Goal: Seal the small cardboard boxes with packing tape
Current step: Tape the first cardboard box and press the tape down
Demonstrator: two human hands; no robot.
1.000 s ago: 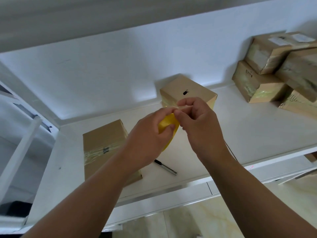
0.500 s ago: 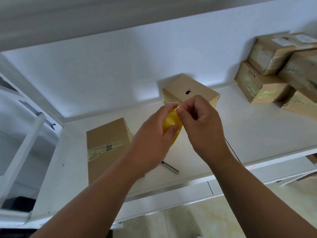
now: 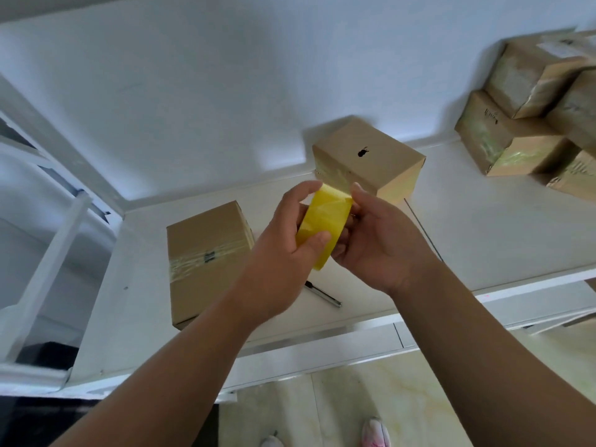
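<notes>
At the far left, white bars of a frame [image 3: 48, 253] stand beside the white surface [image 3: 483, 227]. On the left part of the surface lies a cardboard box [image 3: 206, 253], closed, with a strip of clear tape running across its top and a small dark mark on that strip. Just right of its near corner a pen [image 3: 322, 293] lies on the surface, partly hidden under the left forearm.

Above the middle of the surface, both hands hold a yellow tape roll [image 3: 325, 227] in the air, clear of every box. The left hand [image 3: 283, 250] grips the roll from its left side, thumb pressed on the near part of the band and fingers curled over the far edge. The right hand [image 3: 380, 246] holds the roll from the right, thumb tip at the top edge and fingers curled at the roll's right side; whether they reach into the core cannot be told.

Behind the hands, near the wall, stands a second cardboard box [image 3: 367, 159] with a black mark on top and tape on its left face. At the far right, a stack of taped boxes [image 3: 529, 124] sits against the wall. Below the surface's near edge, pale floor tiles [image 3: 403, 398] and the toes of two shoes [image 3: 375, 432] show.
</notes>
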